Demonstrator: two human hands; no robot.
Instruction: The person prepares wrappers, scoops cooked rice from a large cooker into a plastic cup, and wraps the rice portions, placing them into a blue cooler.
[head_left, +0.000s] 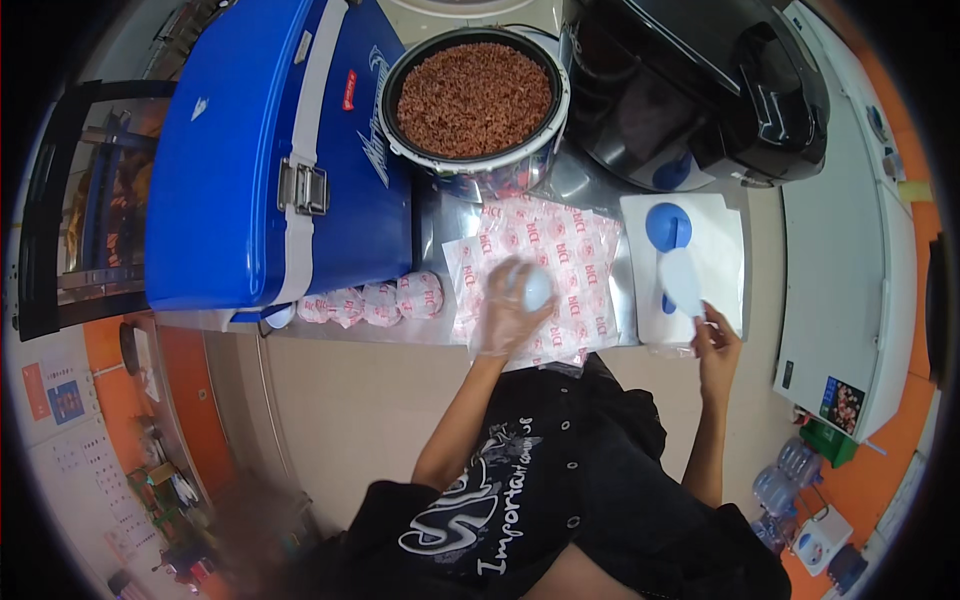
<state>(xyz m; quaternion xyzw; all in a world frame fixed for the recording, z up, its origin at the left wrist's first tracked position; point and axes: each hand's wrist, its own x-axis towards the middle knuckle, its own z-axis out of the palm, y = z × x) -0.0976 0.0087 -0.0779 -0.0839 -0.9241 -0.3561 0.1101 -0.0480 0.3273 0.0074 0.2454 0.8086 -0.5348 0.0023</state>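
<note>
My left hand (506, 309), in a clear plastic glove, holds a small pale rounded object (537, 288) that looks like a bowl or cup; motion blurs both. Under it lies a stack of white wrapping paper (581, 259) with red print. In my right hand (718, 341) is the handle of a white rice paddle (681, 276). Its blade hangs over a white tray or board (720, 225) and partly covers a blue scoop (666, 225) lying there. Beyond the papers stands a rice cooker pot (477, 166) full of cooked reddish-brown rice (474, 97).
A big blue cooler box (225, 180) with a metal latch stands at the left. Several paper-wrapped bundles (382, 301) line its base along the metal tabletop's front edge. A large black cooker (637, 97) is at the back right, and a white chest freezer (840, 247) beyond it.
</note>
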